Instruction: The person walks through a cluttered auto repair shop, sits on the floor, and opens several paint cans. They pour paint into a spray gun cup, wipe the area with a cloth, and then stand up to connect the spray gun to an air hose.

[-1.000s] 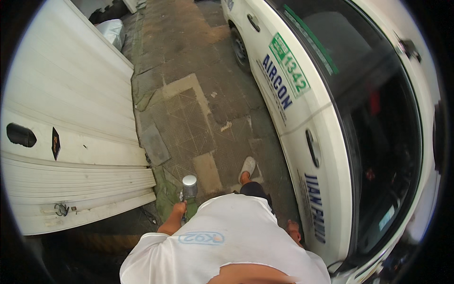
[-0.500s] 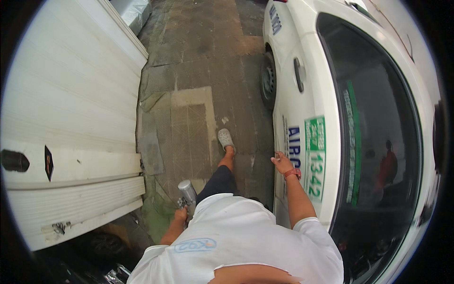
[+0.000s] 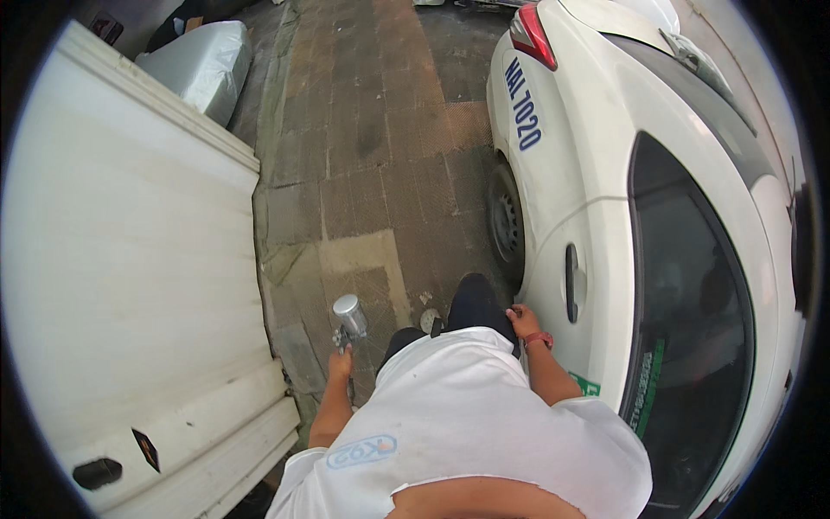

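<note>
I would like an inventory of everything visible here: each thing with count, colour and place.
cupped tool: one, silver, left of centre
car: one, white, right
wheel: one, dark, under car
tail light: one, red, car's far end
door handle: one, dark, car's side
side window: one, dark, car's side
panelled structure: one, white, left
covered bulk: one, silver, top left
paving: one floor, brown, centre
shirt: one, white, bottom
shorts: one pair, dark, above shirt
shoe: one, grey, beside shorts
wristband: one, red, by right hand
left hand: one, bare, gripping tool
right hand: one, bare, beside car
</note>
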Motion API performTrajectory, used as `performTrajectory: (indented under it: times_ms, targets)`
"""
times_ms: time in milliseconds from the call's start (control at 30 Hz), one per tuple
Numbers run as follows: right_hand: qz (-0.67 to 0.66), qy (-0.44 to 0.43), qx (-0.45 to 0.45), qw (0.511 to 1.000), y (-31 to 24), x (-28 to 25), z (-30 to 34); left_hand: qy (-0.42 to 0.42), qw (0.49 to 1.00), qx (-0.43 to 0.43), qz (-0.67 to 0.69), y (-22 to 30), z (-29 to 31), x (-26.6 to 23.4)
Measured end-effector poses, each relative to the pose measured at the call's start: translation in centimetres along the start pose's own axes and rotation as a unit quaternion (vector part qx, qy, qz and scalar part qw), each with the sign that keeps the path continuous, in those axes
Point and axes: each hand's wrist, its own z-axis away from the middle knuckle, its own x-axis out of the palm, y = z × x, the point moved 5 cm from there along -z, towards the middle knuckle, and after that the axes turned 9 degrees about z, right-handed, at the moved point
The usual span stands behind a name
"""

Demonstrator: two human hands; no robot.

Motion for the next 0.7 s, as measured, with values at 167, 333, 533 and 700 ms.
performTrajectory:
  times_ms: [167,333,533,700]
  targets:
    - [0.023,-0.023,0.072,0.997,-5.9,-3.1,-17.1,0.067,0.997,0.021,0.042,17.2,-9.4,0.9]
    - [0.041,-0.054,0.031,0.997,-17.5,-8.1,-35.2,0.006,0.999,-0.048,0.004,31.8,-12.5,3.1]
    - [0.065,-0.027,-0.082,0.994,-40.3,-19.3,-55.4,-0.052,0.996,-0.077,0.019,45.3,-14.9,4.9]
    - [0.032,0.007,-0.140,0.990,-56.6,-26.1,-72.9,-0.064,0.992,-0.104,0.036,56.7,-21.0,6.4]
